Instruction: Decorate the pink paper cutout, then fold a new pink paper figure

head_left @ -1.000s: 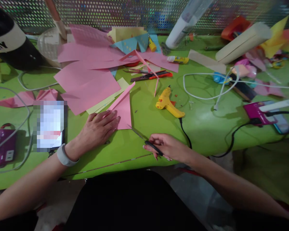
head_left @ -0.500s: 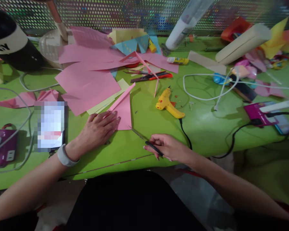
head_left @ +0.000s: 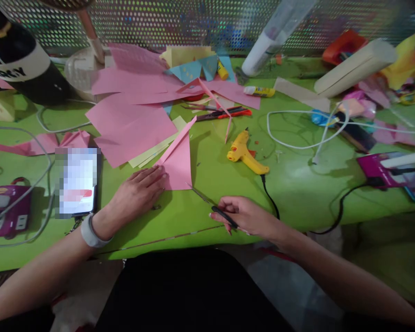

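Observation:
My left hand point(head_left: 135, 192) lies flat with its fingers stretched over a folded piece of pink paper point(head_left: 180, 169) on the green tabletop. A narrow fold runs diagonally along the paper's upper left edge. My right hand point(head_left: 247, 216) grips black-handled scissors point(head_left: 224, 216) at the paper's right. Their blade tips point left and reach the lower right corner of the paper; whether they touch it I cannot tell. Pale yellow strips point(head_left: 141, 156) and larger pink sheets point(head_left: 131, 127) lie just beyond my left hand.
A yellow glue gun point(head_left: 246, 154) with a black cord lies right of the paper. Behind it are a box cutter point(head_left: 233, 112) and a glue stick point(head_left: 259, 91). A phone point(head_left: 78, 182) sits at left, a dark bottle point(head_left: 24, 60) behind it. White cable point(head_left: 297, 146) loops at right.
My left hand has slid slightly down and toward me on the paper, uncovering more of it. The scissors keep nearly the same place at its corner. The whole view has shifted a little.

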A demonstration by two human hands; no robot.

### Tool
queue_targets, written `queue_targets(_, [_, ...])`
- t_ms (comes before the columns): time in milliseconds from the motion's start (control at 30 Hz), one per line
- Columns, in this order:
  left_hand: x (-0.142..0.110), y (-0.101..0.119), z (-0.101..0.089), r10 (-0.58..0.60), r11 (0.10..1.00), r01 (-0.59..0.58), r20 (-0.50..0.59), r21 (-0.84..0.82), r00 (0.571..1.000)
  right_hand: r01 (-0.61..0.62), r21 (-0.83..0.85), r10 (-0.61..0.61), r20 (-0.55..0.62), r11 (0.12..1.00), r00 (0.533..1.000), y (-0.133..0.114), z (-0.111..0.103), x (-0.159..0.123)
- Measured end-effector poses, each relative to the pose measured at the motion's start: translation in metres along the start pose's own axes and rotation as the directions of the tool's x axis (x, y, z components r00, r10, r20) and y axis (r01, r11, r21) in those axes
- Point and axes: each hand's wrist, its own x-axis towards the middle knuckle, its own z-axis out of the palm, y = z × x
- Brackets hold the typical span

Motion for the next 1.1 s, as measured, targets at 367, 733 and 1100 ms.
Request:
queue_targets(367, [-0.003, 0.0, 0.004, 0.006, 1.0, -0.006, 0.029, 0.007, 1.0, -0.008, -0.043, 0.008, 0.012, 0.999, 1.0, -0.018, 0.001, 0.006])
queue_targets(733, [-0.004, 0.0, 0.004, -0.003, 1.0, 0.004, 0.04, -0.016, 0.999, 0.009, -0.029, -0.009, -0.002, 1.0, 1.0, -0.015, 0.003, 0.008])
queue_targets(1100, [-0.003, 0.001, 0.002, 0.002, 1.0, -0.002, 0.064, -0.004, 0.998, 0.004, -0.058, -0.004, 0.001, 0.998, 1.0, -0.024, 0.006, 0.012])
